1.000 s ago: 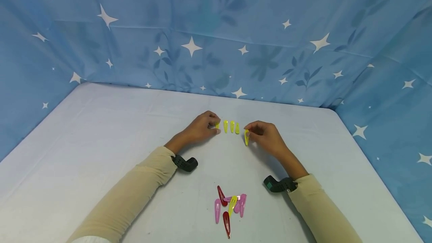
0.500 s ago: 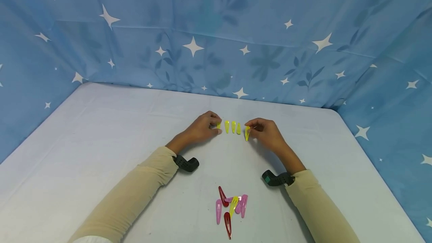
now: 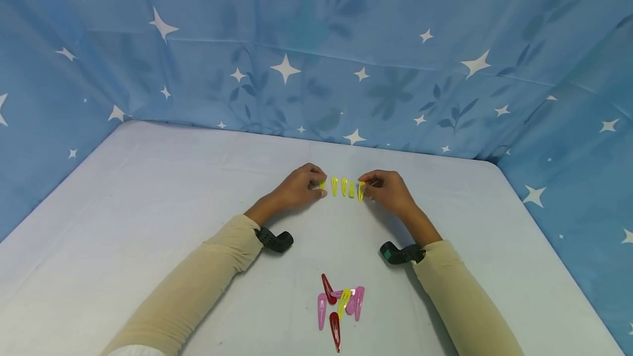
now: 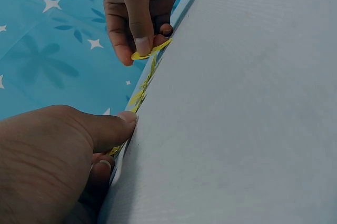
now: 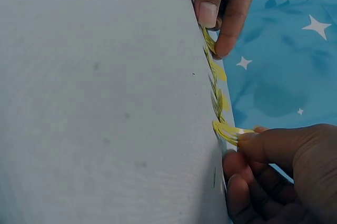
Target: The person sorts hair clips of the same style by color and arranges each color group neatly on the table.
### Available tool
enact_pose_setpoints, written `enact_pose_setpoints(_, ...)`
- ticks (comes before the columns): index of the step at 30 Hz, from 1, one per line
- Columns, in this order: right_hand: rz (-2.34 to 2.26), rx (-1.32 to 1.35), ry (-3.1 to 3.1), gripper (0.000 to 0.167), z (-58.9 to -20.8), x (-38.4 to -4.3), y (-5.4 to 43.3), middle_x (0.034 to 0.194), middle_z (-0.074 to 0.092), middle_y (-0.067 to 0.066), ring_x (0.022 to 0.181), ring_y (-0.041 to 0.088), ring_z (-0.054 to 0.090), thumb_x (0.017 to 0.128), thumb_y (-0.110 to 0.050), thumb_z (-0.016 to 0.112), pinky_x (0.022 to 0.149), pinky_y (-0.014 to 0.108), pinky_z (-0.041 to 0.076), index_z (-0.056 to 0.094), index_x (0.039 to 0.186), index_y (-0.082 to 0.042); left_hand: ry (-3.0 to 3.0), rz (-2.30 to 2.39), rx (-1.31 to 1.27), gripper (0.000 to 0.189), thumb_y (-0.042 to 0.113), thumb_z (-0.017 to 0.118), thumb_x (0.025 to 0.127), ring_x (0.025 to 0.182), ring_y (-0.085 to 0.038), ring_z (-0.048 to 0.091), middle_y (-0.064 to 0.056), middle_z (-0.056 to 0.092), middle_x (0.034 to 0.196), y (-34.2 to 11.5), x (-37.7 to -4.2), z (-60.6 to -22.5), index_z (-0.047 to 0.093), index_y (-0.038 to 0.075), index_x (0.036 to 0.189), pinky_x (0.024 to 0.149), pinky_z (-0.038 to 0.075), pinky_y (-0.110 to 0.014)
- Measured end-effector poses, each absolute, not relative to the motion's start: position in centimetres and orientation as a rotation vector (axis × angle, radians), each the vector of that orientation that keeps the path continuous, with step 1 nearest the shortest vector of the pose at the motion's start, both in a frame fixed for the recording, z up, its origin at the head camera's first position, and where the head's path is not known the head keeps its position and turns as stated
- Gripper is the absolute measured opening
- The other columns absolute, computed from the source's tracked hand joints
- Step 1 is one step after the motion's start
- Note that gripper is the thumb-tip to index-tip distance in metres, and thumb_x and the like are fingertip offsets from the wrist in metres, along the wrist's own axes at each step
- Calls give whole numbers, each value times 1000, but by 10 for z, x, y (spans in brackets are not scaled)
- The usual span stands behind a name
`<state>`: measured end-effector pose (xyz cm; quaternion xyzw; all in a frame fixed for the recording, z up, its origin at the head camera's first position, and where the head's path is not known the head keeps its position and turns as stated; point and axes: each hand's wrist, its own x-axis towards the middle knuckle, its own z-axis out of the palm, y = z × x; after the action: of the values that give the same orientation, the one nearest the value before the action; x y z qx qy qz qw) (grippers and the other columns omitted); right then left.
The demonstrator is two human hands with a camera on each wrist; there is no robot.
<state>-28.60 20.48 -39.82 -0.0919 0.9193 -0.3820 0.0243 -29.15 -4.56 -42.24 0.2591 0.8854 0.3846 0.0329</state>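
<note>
Pinched between my right hand's thumb and fingers is a yellow snap hair clip, at the right end of a row. Three more yellow clips stand side by side in the middle of that row: one on the left, a middle one and one on the right. At the row's left end, my left hand has its fingers at the top and thumb at the bottom of another yellow clip, partly hidden by the hand.
Nearer me on the white table lies a loose pile: red clips, pink clips and one yellow clip, some overlapping. A blue star-print curtain hangs behind the table's far edge.
My right hand has brought its yellow clip up and left, close beside the row. The left hand stays at the leftmost clip.
</note>
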Motion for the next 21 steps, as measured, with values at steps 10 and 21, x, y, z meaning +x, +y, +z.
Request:
enact_pose_setpoints(10, -1114, -184, 2901, 25, -400, -292, 200, 111, 68, 17, 95, 29, 65, 91, -5, 65, 67, 25, 51, 72, 115, -2, 2726, 1191, 830, 43, 16, 67, 95, 105, -22, 59, -15, 54, 132, -45, -292, -423, 60, -1, 134, 90, 50, -35)
enact_pose_setpoints(21, -1073, -178, 2934, 29, -401, -292, 198, 111, 67, 17, 99, 30, 66, 90, -3, 66, 69, 27, 52, 70, 119, -3, 2732, 1181, 807, 44, 16, 68, 94, 103, -21, 59, -14, 55, 132, -44, -290, -422, 60, 0, 134, 89, 50, -34)
